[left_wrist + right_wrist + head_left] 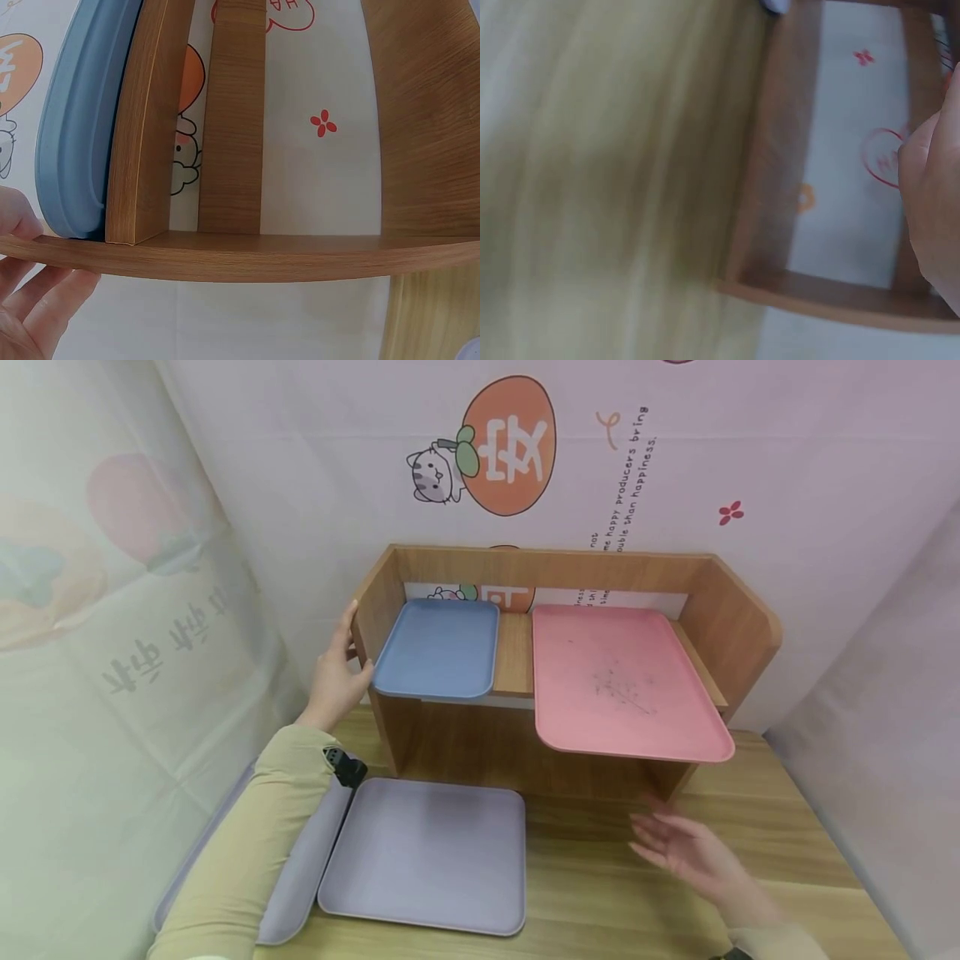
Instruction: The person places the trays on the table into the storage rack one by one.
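My left hand (336,681) grips the left side panel of a small wooden shelf (513,681), thumb at the inner front edge and fingers along the outside. In the left wrist view the panel's edge runs between thumb and fingers. Close beside that thumb, a blue tray (442,647) lies on the upper board. A larger pink tray (615,681) lies to its right and juts out past the board's front. Blurred and holding nothing, my right hand (686,852) hovers below the pink tray's front right corner, fingers loosely bent.
On the wood-grain table (750,827), a pale purple tray (427,860) lies in front of the shelf. Another purple tray (296,877) is partly hidden beneath my left forearm. Printed cloth (315,460) hangs behind the shelf and along both sides.
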### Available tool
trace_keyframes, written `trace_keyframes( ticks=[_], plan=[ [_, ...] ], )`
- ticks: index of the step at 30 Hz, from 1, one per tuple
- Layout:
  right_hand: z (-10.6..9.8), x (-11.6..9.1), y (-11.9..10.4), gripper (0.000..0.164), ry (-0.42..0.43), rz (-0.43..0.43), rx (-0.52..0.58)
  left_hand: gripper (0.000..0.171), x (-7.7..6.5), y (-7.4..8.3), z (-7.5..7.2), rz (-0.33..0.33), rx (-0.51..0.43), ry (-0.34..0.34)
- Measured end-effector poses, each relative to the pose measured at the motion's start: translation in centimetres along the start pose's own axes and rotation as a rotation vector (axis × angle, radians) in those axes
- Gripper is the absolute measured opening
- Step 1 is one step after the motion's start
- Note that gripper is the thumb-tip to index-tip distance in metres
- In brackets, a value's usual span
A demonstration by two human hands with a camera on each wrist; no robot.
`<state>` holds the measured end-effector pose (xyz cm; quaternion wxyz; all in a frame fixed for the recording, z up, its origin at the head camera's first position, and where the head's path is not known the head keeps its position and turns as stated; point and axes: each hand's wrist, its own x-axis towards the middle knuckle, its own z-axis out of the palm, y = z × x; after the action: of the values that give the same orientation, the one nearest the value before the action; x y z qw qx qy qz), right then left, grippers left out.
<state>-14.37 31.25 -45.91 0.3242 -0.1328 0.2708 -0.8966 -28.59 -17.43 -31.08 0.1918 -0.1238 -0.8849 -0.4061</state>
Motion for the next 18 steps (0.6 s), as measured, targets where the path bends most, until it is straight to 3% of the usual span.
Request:
trace_keyframes(
  ticks=[5,14,18],
  plan=[
    [-1.0,1.4,2.6,0.037,0.118,0.068,-0.046,0.088,0.0,0.1,0.0,-0.008,0.005,-0.001],
    [-2.6,4.2,7.6,0.034,0.185,0.109,-0.403,0.088,0.1,0.0,0.0,-0.008,0.007,0.002],
    [-2.5,5.6,9.2,0.045,0.26,0.128,-0.531,0.087,0.1,0.0,0.0,-0.002,0.01,0.007]
  ],
)
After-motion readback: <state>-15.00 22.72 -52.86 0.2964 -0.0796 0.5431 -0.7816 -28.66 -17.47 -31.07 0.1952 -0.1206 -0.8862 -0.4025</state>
